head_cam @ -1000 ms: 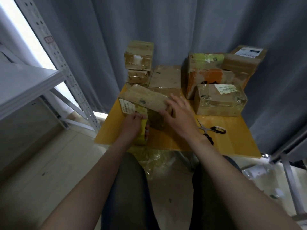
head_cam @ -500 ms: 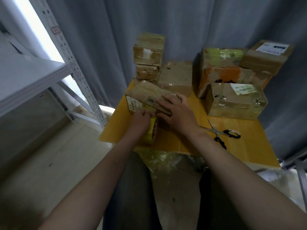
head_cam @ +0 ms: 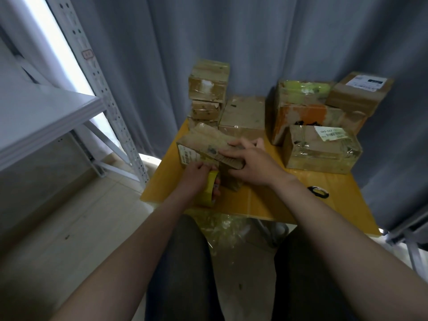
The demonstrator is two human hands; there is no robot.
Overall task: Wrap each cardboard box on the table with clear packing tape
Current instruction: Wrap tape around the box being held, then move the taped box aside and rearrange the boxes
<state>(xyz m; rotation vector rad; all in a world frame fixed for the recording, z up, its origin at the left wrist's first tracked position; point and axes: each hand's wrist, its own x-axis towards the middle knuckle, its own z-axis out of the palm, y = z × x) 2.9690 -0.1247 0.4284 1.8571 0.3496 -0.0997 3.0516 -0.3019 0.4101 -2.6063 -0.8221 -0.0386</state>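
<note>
A worn cardboard box (head_cam: 203, 142) with a white label on its near face stands tilted at the left front of the yellow table (head_cam: 324, 205). My right hand (head_cam: 252, 163) lies across the box's top and near corner, fingers spread and pressing it. My left hand (head_cam: 196, 179) grips a yellowish roll of packing tape (head_cam: 210, 191) against the box's near face, just below the label. The tape's free end is hidden by my fingers.
Several more cardboard boxes crowd the table's back: a stack of three (head_cam: 208, 89) at left, one (head_cam: 245, 112) in the middle, and a cluster (head_cam: 322, 149) at right. Scissors (head_cam: 318, 191) lie right of my forearm. A metal shelf (head_cam: 46, 121) stands left. Crumpled plastic (head_cam: 227, 228) lies below.
My right hand has slid left along the box's top toward its near corner. My left hand and the tape roll stay at the near face. The camera has turned, shifting the scene.
</note>
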